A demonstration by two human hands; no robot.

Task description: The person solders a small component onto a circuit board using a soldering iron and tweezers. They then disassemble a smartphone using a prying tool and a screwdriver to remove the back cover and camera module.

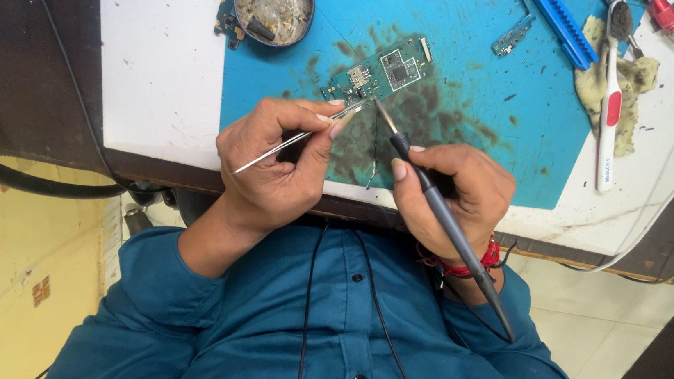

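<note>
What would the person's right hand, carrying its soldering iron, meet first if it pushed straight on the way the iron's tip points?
The right hand aims the soldering iron up-left; its tip would likely first meet the green circuit board, beside the tweezers in the left hand.

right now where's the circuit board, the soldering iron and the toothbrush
circuit board [381,77], head view, on the middle of the green board
soldering iron [434,203], head view, on the dark handle below the right hand's fingers
toothbrush [610,117], head view, on the red patch of its white handle
</note>
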